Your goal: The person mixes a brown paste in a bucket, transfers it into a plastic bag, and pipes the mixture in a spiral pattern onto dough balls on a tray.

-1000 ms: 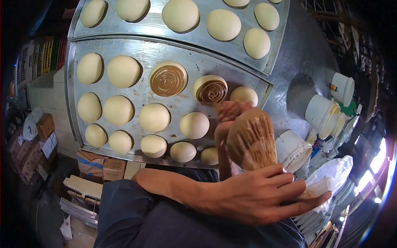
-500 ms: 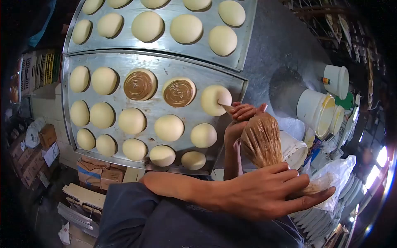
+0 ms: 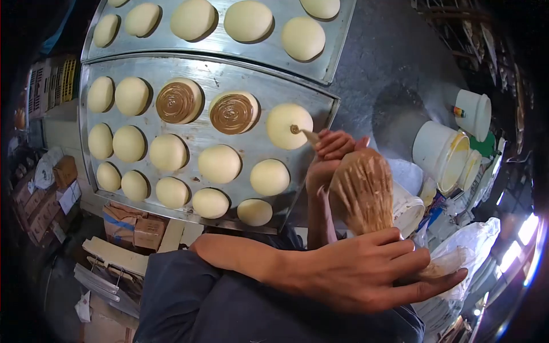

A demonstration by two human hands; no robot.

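Observation:
My left hand (image 3: 366,268) is closed around the gathered upper end of a piping bag (image 3: 363,186) full of brown, chocolate-like cream, its index finger stretched out along loose plastic. My right hand (image 3: 331,151) grips the bag near its narrow tip, fingers wrapped round it. The tip points at a pale dough round (image 3: 290,123) at the right end of the tray's top row, where a small dab of brown cream (image 3: 294,130) sits. Beside it, two rounds carry brown spirals: one nearer (image 3: 233,113), one farther left (image 3: 177,102). Several plain rounds (image 3: 220,163) share the metal tray (image 3: 229,74).
A second metal tray (image 3: 320,66) of plain dough rounds adjoins the far side. White buckets (image 3: 437,151) stand at the right, near a clear plastic bag (image 3: 480,240). Cardboard boxes (image 3: 148,231) lie below the tray's left part; crates (image 3: 57,83) are at far left.
The brown dab has appeared on the right-hand dough round, and the bag tip stands slightly right of it. In view, the trays have shifted up and left. Both hands keep their hold.

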